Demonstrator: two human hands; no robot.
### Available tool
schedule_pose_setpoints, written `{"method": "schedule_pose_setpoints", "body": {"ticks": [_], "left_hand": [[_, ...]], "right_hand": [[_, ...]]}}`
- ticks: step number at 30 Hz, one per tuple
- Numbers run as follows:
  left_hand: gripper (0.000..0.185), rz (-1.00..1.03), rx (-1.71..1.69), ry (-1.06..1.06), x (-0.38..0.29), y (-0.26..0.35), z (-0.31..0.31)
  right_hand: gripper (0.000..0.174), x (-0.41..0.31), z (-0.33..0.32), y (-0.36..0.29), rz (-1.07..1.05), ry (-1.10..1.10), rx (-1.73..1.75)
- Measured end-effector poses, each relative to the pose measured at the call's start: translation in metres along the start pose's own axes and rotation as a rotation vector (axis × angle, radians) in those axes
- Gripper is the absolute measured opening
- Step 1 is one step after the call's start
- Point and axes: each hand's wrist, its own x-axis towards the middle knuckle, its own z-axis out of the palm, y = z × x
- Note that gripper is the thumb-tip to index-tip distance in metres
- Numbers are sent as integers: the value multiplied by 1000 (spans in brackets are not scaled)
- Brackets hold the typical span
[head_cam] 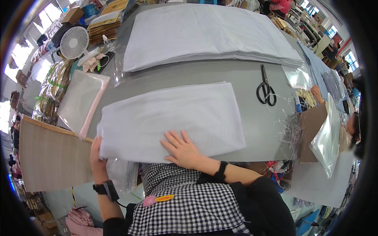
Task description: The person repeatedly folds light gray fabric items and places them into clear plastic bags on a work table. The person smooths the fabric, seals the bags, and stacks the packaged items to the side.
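A folded white cloth (pixel 177 112) lies across the grey table in front of me, close to its near edge. My left hand (pixel 98 152) grips the cloth's lower left corner, its fingers partly hidden by the fabric. With fingers spread, my right hand (pixel 183 150) rests flat on the lower middle of the same cloth. Farther back spreads a large stack of folded white cloth (pixel 206 35), its layered edges facing me. Black-handled scissors (pixel 265 87) lie to the right of the nearer cloth.
On the left are clear plastic bags (pixel 84 100), a white fan (pixel 74 42) and a spray bottle (pixel 107 42). Clear plastic strips (pixel 291 135) hang at the table's right edge beside a brown cardboard piece (pixel 313 132). Another person's hand (pixel 317 93) shows at the right.
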Motion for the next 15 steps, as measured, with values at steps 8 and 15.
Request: {"method": "schedule_pose_setpoints", "body": {"ticks": [8, 15], "left_hand": [[62, 131, 19, -639, 29, -26, 239], [58, 89, 522, -891, 44, -94, 313]], "right_hand": [[39, -23, -69, 48, 441, -42, 685], [54, -96, -88, 112, 872, 654, 698]]}}
